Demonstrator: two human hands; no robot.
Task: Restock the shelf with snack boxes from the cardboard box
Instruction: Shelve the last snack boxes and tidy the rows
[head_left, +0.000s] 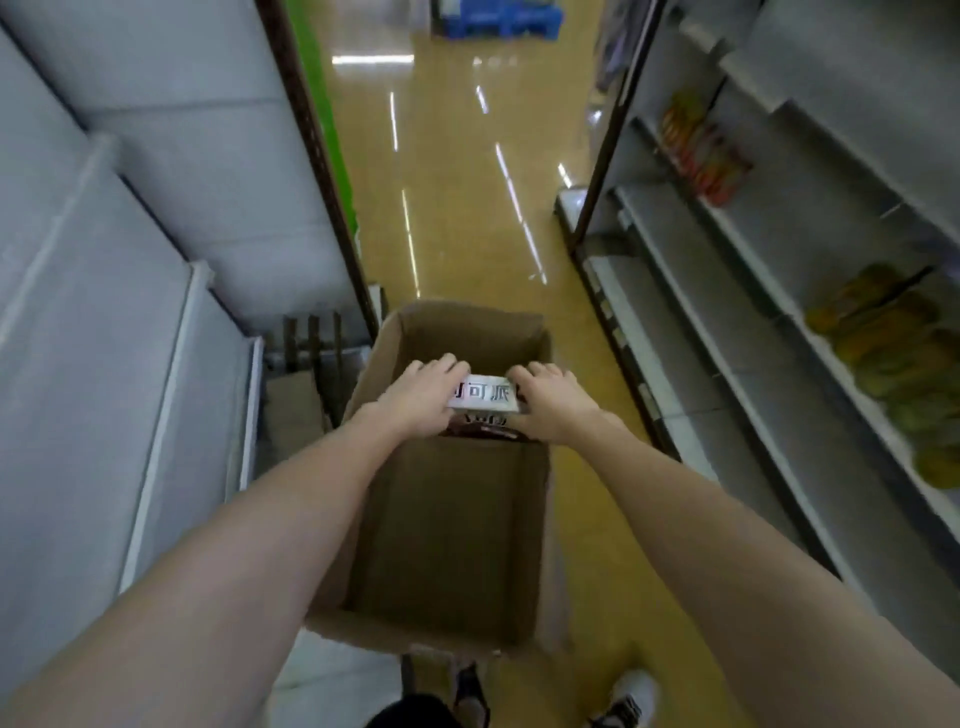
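Observation:
An open cardboard box (452, 525) stands on the aisle floor in front of me. Inside it, near the far end, a white snack box (484, 399) with dark printed characters sits above more dark red packaging (480, 430). My left hand (423, 397) grips the snack box's left end, fingers curled over its top. On the right end my right hand (550, 402) holds it the same way. Both arms reach down into the cardboard box. The near part of the box's inside shows bare cardboard.
Grey shelving (727, 291) runs along the right, carrying orange packets (701, 150) higher up and yellow-green packets (898, 358) nearer. More grey shelves (130, 260) line the left. The tan floor (457, 182) stretches ahead, with a blue pallet (498, 21) at the far end. My shoes show at the bottom.

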